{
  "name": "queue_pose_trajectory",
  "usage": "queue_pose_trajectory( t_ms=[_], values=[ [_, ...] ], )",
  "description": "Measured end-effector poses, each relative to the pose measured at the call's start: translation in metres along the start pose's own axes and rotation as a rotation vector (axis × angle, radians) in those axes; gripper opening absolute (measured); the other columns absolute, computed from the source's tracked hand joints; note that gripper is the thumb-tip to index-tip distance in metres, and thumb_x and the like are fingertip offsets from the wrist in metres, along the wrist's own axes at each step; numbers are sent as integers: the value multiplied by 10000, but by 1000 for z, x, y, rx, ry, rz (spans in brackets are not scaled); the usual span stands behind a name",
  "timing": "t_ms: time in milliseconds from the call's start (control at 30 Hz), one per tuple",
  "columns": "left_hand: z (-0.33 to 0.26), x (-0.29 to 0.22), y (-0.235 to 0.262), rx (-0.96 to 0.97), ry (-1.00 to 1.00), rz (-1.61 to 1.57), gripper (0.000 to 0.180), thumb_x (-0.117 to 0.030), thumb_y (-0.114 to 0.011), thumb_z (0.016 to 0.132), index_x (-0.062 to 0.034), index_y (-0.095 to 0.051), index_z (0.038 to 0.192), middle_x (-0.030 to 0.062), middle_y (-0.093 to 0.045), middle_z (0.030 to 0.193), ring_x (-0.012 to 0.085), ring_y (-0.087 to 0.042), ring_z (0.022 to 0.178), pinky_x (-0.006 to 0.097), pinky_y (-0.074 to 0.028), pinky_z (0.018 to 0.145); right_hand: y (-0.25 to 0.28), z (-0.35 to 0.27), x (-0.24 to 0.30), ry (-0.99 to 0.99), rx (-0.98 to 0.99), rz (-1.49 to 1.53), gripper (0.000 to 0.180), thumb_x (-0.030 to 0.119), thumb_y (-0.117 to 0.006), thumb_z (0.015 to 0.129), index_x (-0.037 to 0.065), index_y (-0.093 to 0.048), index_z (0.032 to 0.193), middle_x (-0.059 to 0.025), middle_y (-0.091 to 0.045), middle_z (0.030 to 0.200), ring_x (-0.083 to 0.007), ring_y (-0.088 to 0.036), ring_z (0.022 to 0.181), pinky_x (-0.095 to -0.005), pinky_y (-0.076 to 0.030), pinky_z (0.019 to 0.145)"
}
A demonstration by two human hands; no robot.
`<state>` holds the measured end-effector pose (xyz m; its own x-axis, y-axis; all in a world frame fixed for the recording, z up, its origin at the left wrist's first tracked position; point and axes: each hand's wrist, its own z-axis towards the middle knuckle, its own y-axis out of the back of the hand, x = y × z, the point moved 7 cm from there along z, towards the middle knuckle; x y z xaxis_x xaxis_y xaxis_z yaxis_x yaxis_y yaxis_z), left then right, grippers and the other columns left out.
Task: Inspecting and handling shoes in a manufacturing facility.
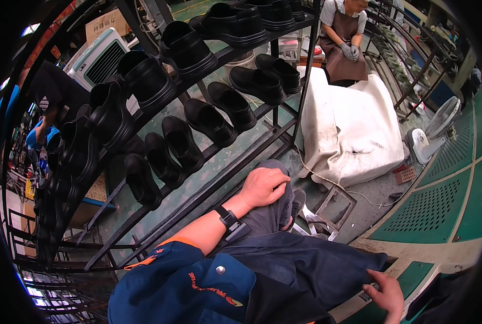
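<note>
My left hand [265,186] drapes, fingers loosely together, over my knee [276,163] beside the rack [309,56], my right hand [385,294] parted, seemingly empty, farther from it; a knee bump could topple its black shoes [182,143].

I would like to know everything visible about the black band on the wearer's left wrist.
The black band circles the left wrist, against bare skin, just behind the left hand. It looks like rubber or plastic, though this is uncertain. A dark grey, box-like block, seemingly joined to its lower end, lies against or just above the grey trousers. It appears fastened.
</note>
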<state>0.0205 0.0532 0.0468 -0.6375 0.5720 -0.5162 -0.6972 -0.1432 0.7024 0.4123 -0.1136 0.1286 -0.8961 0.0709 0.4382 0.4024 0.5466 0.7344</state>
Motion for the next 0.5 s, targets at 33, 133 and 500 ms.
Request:
queue_pose_trajectory(
  t_ms=[33,133,500],
  values=[
    [0,0,0,2,1,1,147,-141,-660,795,-89,-709,923,70,-624,783,285,-640,750,397,-510,690,0,0,0,0,0,0,529,284,-765,785,27,-657,1234,-210,-698,1036,-371,-677,961,-411,-532,838],
    [0,1,-1,10,10,-2,149,-143,-661,794,-88,-710,924,69,-626,785,285,-641,752,398,-511,692,0,-1,0,-11,0,2,530,286,-766,784,28,-657,1235,-212,-697,1036,-374,-676,963,-414,-531,840],
    [0,-1,0,-1,-4,12,141,-145,-660,801,-91,-707,922,63,-629,791,279,-638,753,391,-506,690,-1,0,-2,11,-12,6,525,284,-766,783,35,-659,1233,-205,-698,1035,-368,-680,950,-408,-533,824]
  ],
)
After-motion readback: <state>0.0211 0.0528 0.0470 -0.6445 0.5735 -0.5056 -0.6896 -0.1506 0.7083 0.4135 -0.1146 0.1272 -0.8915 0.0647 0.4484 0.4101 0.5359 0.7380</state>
